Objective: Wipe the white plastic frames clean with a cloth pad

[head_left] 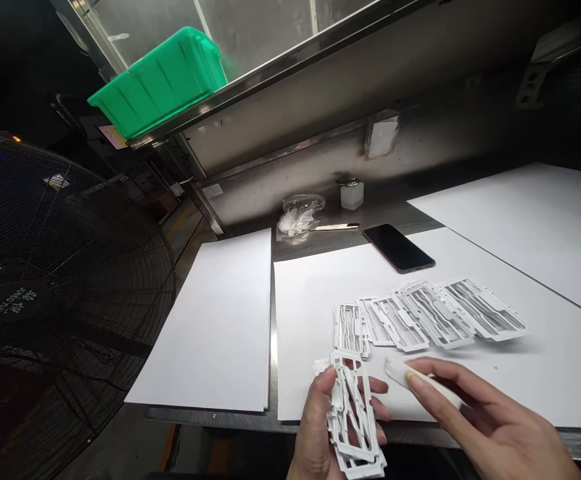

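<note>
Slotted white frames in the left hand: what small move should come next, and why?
I'd probably bring the white wad lightly onto the uppermost of the slotted white frames: the right hand pinches the wad beside them with a gap between, and the left hand holds the stack, its thumb over one edge.

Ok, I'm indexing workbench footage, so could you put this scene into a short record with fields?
left hand: holds a stack of white openwork frames
right hand: pinches a white piece, material unclear
white sheet: bears a spread row of similar frames
phone: dark screen up, across the sheet's far edge
behind the sheet: clear plastic bag, slim pen-like item, small white container
upper left: green bin on a ledge
far left: large fan
</note>
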The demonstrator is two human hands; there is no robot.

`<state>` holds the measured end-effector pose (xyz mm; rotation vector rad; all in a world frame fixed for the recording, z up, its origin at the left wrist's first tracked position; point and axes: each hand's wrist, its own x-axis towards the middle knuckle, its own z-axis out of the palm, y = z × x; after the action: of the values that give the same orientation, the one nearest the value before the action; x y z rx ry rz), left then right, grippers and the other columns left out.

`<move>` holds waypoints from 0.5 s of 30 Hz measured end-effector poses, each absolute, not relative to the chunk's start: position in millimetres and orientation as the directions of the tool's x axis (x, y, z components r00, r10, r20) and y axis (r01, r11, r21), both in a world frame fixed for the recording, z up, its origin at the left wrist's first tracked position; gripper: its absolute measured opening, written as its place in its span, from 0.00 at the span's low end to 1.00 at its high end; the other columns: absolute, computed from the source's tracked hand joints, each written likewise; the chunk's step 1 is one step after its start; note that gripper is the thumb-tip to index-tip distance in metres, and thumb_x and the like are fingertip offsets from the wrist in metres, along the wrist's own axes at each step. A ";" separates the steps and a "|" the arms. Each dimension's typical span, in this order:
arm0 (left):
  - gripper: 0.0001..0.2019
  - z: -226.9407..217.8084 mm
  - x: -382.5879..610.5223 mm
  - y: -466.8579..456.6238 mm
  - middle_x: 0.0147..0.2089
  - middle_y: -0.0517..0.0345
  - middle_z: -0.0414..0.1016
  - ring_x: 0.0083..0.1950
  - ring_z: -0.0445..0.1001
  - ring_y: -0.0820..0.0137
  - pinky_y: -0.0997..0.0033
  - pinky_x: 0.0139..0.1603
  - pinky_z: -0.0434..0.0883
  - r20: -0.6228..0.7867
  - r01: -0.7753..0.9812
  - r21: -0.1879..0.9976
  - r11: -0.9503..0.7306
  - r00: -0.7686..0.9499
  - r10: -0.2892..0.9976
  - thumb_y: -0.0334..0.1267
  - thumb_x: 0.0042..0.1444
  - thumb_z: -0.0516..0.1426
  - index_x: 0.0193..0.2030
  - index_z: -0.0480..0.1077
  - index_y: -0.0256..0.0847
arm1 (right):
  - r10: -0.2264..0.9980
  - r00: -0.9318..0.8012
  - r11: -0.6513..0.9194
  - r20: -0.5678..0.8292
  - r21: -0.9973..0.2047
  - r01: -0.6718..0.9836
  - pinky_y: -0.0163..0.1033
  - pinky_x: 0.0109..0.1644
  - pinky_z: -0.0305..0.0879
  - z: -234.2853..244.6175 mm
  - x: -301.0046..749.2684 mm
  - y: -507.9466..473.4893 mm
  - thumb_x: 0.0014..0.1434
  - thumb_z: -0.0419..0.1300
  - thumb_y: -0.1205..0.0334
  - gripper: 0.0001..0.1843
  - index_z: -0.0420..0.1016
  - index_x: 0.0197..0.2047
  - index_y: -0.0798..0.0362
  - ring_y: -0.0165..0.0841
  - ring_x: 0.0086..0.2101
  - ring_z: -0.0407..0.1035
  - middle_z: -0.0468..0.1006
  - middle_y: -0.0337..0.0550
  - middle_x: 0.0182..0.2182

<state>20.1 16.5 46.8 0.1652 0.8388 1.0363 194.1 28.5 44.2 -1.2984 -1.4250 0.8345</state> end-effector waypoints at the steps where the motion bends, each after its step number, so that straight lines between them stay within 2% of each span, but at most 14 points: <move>1: 0.34 45.1 21.0 16.2 0.26 0.49 0.79 0.20 0.73 0.74 0.79 0.21 0.62 -0.543 -0.693 0.470 0.546 0.260 0.799 0.62 0.42 0.67 0.38 0.79 0.26 | 0.956 0.068 0.248 0.285 -0.911 0.329 0.20 0.27 0.72 52.1 190.5 34.0 0.63 0.67 0.40 0.17 0.80 0.43 0.44 0.32 0.28 0.76 0.80 0.35 0.38; 3: 0.30 42.3 23.5 14.7 0.25 0.49 0.79 0.20 0.74 0.72 0.79 0.21 0.64 -0.555 -0.708 0.465 0.532 0.235 0.798 0.60 0.41 0.68 0.37 0.79 0.29 | 0.937 -0.033 0.342 0.349 -0.890 0.303 0.23 0.25 0.72 67.2 177.7 41.5 0.69 0.63 0.44 0.14 0.79 0.45 0.44 0.30 0.25 0.72 0.78 0.35 0.39; 6: 0.27 40.5 25.3 12.3 0.24 0.48 0.80 0.21 0.75 0.70 0.77 0.22 0.66 -0.554 -0.724 0.508 0.467 0.141 0.821 0.57 0.44 0.67 0.37 0.78 0.31 | 0.894 -0.217 0.444 0.392 -0.839 0.316 0.28 0.29 0.72 76.1 165.1 45.7 0.75 0.56 0.48 0.12 0.76 0.47 0.44 0.33 0.33 0.73 0.76 0.36 0.40; 8: 0.29 41.8 23.9 12.3 0.25 0.46 0.80 0.20 0.74 0.70 0.78 0.21 0.66 -0.558 -0.709 0.528 0.467 0.125 0.820 0.58 0.44 0.66 0.37 0.78 0.28 | 0.880 -0.199 0.474 0.431 -0.778 0.413 0.31 0.29 0.70 72.1 169.0 46.0 0.75 0.55 0.46 0.13 0.75 0.46 0.44 0.34 0.33 0.73 0.76 0.36 0.39; 11: 0.34 45.1 20.9 14.2 0.26 0.45 0.80 0.20 0.74 0.72 0.79 0.21 0.66 -0.581 -0.677 0.524 0.517 0.160 0.798 0.60 0.38 0.68 0.37 0.79 0.25 | 0.874 -0.103 0.448 0.476 -0.703 0.552 0.32 0.24 0.66 63.2 182.5 45.9 0.74 0.54 0.41 0.17 0.74 0.46 0.43 0.33 0.31 0.72 0.77 0.34 0.39; 13: 0.34 44.9 20.4 14.9 0.26 0.46 0.80 0.20 0.73 0.73 0.79 0.20 0.66 -0.583 -0.678 0.515 0.524 0.171 0.794 0.60 0.37 0.68 0.37 0.79 0.24 | 0.875 -0.091 0.436 0.475 -0.693 0.574 0.32 0.24 0.65 62.4 185.3 45.7 0.74 0.53 0.39 0.18 0.74 0.46 0.42 0.33 0.32 0.72 0.77 0.32 0.39; 15: 0.32 41.4 21.3 14.1 0.26 0.46 0.79 0.20 0.73 0.72 0.78 0.20 0.65 -0.571 -0.689 0.514 0.511 0.170 0.803 0.59 0.40 0.67 0.36 0.78 0.25 | 0.883 -0.100 0.434 0.458 -0.718 0.543 0.31 0.25 0.66 66.8 179.4 45.7 0.75 0.53 0.40 0.16 0.73 0.46 0.41 0.32 0.33 0.72 0.76 0.31 0.40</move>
<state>21.3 14.1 41.4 0.1488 0.9106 1.0654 179.4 45.7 66.8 -1.2296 -1.7728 0.4662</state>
